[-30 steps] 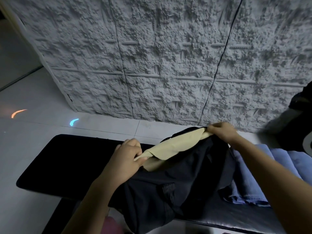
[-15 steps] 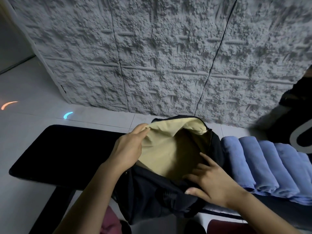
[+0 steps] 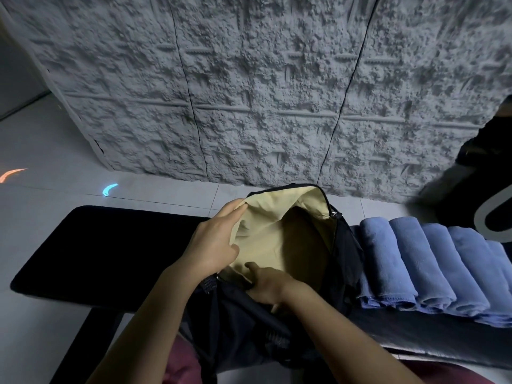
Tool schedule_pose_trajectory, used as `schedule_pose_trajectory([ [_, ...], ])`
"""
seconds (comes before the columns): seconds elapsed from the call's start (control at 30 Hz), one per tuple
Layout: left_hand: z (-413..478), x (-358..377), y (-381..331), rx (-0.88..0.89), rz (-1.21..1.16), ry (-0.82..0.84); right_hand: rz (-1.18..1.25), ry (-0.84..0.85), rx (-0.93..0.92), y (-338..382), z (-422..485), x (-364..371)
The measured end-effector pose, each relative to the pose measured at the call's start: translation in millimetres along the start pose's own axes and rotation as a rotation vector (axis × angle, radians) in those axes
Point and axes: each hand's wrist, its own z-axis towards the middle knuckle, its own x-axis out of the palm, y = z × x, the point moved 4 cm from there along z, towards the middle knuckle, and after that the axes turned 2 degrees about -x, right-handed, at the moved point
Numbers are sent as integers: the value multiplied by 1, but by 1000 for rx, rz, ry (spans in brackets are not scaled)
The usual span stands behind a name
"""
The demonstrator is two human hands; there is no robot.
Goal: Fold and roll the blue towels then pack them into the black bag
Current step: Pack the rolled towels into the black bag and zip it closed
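the black bag point(image 3: 243, 328) sits on a dark padded bench point(image 3: 110, 245) right in front of the person, its mouth pulled wide so the pale tan lining point(image 3: 277, 231) shows. the left hand point(image 3: 216, 245) has the rim on its own side of the opening, fingers laid up along the edge and thumb tucked in against the lining, pinching the fabric. the right hand point(image 3: 268, 284) is just beside it, at the near edge of the mouth, thumb pointing into the bag and fingers curled down over the rim; how tight that hold is, i can't quite tell. beyond both hands, at the far side of the opening, a metal zipper pull point(image 3: 333, 214) hangs from the rim. out past the right hand, on the other side of the bag, the blue towels point(image 3: 415, 261) lie rolled up in a row on the bench, side by side, the nearest one close against the bag. behind it all stands a rough grey wall point(image 3: 277, 92), and off beyond the left hand a small cyan glint point(image 3: 110, 189) shows on the floor.
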Motion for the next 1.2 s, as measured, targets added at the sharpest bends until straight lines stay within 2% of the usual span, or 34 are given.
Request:
schedule_pose_trajectory([
  [0.1, 2, -1, 3, 2, -14, -13, 64, 130, -25, 16, 14, 13],
  [0.27, 4, 0, 3, 23, -42, -24, 159, 167, -56, 24, 20, 41],
  [0.4, 4, 3, 0, 44, -1, -14, -71, 56, -92, 23, 8, 35],
  [0.47, 4, 4, 1, 46, 17, -16, -71, -76, -113, 19, -10, 12],
  [0.53, 3, 4, 2, 45, 21, -22, 46, -243, -155, 4, -39, -19],
  [0.63, 3, 3, 1, 45, 26, -30, 69, -695, -161, -45, -88, -76],
  [0.7, 4, 2, 0, 40, 30, -42, 116, -1013, -52, -89, -119, -105],
  [0.77, 5, 2, -1, 35, 38, -56, 102, -1189, 141, -139, -133, -117],
  [0.8, 5, 1, -1, 33, 41, -60, 55, -1168, 264, -159, -131, -116],
  [0.87, 6, 2, -1, 27, 47, -57, -56, -979, 476, -188, -114, -103],
  [0.93, 6, 1, -3, 26, 54, -56, -95, -849, 583, -199, -100, -88],
  [1.2, 5, 0, -3, 11, 41, -53, -152, -915, 614, -189, -92, -76],
])
